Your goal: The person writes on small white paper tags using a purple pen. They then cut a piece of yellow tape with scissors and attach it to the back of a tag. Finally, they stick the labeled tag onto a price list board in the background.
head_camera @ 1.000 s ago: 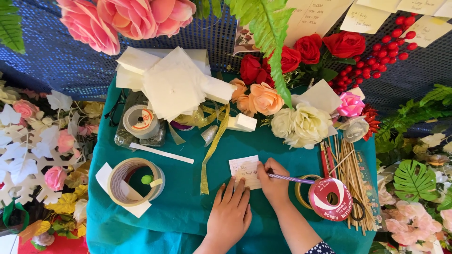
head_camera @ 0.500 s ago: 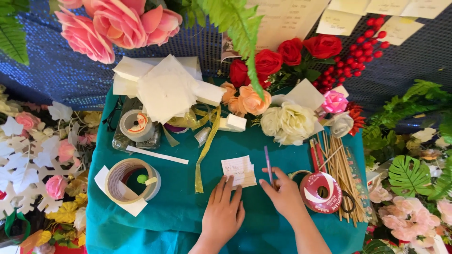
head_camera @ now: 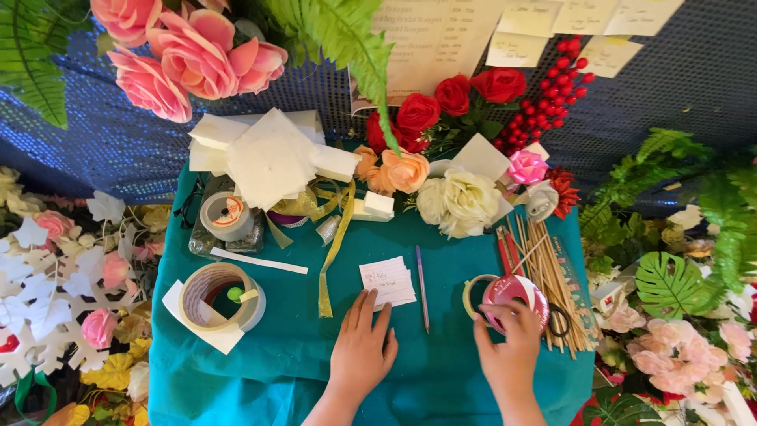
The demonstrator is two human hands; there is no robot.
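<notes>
1. On the teal tablecloth [head_camera: 276, 371], right of centre, sits a pink ribbon spool [head_camera: 516, 296], touching a plain tape ring [head_camera: 471, 293] and just beside the bamboo sticks [head_camera: 544, 276].
2. Spool judged light and rigid, with a smooth, possibly slick rim; best gripped across the rim, edge to edge.
3. Right hand [head_camera: 512, 347] arches over the spool's near edge, fingers curled onto it; full grasp cannot be told.
4. Left hand [head_camera: 363, 347] lies flat, fingers spread, empty, fingertips near the small paper note [head_camera: 388, 281]; purple pen [head_camera: 422, 288] between the hands.

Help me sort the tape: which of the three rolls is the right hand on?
The pink roll beside the wooden sticks, under the right hand; the other two rolls sit far left.
</notes>
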